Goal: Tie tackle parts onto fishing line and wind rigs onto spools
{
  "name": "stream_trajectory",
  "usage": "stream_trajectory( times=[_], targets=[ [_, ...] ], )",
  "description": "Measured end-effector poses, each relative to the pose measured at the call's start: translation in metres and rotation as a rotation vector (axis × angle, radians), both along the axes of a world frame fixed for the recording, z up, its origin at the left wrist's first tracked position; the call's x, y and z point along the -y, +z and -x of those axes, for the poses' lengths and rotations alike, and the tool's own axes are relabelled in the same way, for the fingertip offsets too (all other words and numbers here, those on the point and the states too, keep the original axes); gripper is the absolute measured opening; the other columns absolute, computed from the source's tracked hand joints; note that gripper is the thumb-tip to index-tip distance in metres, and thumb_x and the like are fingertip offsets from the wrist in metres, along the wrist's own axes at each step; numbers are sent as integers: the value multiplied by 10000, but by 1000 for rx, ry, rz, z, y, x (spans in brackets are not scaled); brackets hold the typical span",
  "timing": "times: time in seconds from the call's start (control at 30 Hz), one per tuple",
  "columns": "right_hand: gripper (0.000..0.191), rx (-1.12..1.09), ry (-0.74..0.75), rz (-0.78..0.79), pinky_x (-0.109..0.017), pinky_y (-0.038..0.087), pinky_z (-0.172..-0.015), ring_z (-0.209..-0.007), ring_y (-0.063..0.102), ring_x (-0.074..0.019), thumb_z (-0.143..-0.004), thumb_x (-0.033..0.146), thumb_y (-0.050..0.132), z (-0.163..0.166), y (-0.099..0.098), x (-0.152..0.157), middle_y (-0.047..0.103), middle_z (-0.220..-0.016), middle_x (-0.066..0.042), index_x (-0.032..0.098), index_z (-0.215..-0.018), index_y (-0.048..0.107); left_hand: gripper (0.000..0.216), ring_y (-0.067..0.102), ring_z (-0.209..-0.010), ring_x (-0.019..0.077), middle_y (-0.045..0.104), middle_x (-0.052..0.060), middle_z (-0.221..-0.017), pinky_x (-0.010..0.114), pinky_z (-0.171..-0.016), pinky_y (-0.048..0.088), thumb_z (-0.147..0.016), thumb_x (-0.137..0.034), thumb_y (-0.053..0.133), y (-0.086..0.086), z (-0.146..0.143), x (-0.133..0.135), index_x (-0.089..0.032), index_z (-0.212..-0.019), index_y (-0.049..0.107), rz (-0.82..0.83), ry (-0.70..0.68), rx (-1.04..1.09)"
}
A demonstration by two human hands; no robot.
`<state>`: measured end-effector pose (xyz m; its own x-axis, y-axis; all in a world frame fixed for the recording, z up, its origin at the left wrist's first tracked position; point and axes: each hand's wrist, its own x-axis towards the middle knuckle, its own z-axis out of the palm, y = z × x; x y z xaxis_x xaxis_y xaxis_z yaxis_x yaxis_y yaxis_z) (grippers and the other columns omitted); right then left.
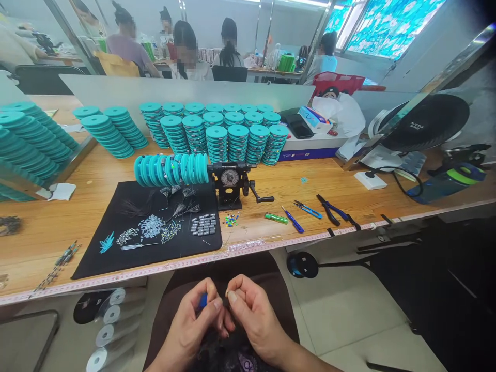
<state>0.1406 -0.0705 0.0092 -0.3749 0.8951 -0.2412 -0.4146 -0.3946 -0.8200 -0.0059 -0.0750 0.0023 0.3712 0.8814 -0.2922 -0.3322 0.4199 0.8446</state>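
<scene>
Just below the table edge, over the lap, my left hand (199,316) is closed with thumb and index finger pressed together. A small blue object (203,300) shows between its fingers; most of it is covered. Close beside it, my right hand (250,315) is closed in a pinch, and anything at its fingertips is too small to make out. Above the hands lies a black mat (127,206) with grey cylindrical weights (203,224), pale clear pieces (151,226), small metal parts (127,236) and turquoise strips (107,242).
A hand-cranked winder (230,183) carries a row of turquoise spools (170,169). More spools (236,134) stand stacked behind it. Pliers (329,209), blue snips (308,209), a blue pen-like tool (293,221) and colored beads (231,219) lie to the right. A fan (422,124) stands far right.
</scene>
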Motion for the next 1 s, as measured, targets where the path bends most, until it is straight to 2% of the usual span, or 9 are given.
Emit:
stream_trajectory(
  times=[0.1,0.27,0.4,0.53,0.67,0.77,0.87,0.97,1.0],
  targets=[
    [357,61,-40,-19,-213,371,-519,-506,470,-81,-891,502,607,-2,5,-1,499,-573,64,166,-876,486,200,567,-547,134,580,-48,-560,256,-582,473,-904,-388,576,2,0,-2,-206,-944,503,-14,15,-73],
    [356,104,-44,-15,-216,348,-569,-575,420,-78,-895,500,601,-4,7,-1,486,-635,54,163,-879,487,236,582,-668,147,637,16,-696,243,-629,481,-885,-362,600,14,1,-6,-178,-750,540,-120,-5,-372],
    [336,228,-42,-61,-211,273,-519,-547,322,-73,-912,497,572,-7,6,0,396,-616,78,170,-883,504,233,490,-582,115,552,-23,-608,207,-572,414,-886,-341,590,17,1,-6,-183,-723,535,-199,-17,-512],
    [324,325,-13,-109,-220,207,-482,-529,257,-74,-916,484,563,-10,5,0,349,-604,83,167,-866,521,247,330,-525,82,433,-49,-606,178,-468,290,-839,-363,631,14,1,-3,-166,-701,574,-179,18,-549],
    [281,369,5,-150,-222,206,-478,-530,269,-78,-932,446,552,-13,2,2,350,-607,80,169,-888,536,253,367,-541,90,481,-28,-623,177,-473,322,-792,-383,678,14,2,-1,-153,-702,625,-132,36,-550],
    [271,384,-14,-150,-220,221,-485,-541,284,-81,-942,439,536,-13,1,3,361,-622,74,172,-898,535,241,437,-547,112,538,-12,-609,192,-494,368,-813,-397,662,15,3,0,-164,-753,675,-159,11,-560],
    [286,391,-66,-130,-216,226,-484,-542,281,-81,-943,458,525,-11,0,3,357,-627,76,176,-899,524,211,572,-675,174,651,39,-730,245,-633,466,-866,-379,609,17,6,-3,-201,-857,722,-261,10,-595],
    [305,393,-91,-119,-217,215,-483,-540,260,-81,-940,478,523,-9,1,3,337,-621,81,177,-889,512,155,591,-987,256,652,95,-1067,321,-879,452,-829,-350,660,18,7,-6,-230,-812,756,-413,165,-730],
    [308,394,-90,-119,-217,219,-487,-543,261,-81,-940,480,522,-8,1,3,336,-623,80,177,-888,510,140,580,-1031,267,638,96,-1102,327,-909,438,-817,-344,676,18,7,-7,-232,-802,759,-436,191,-749]
  ],
)
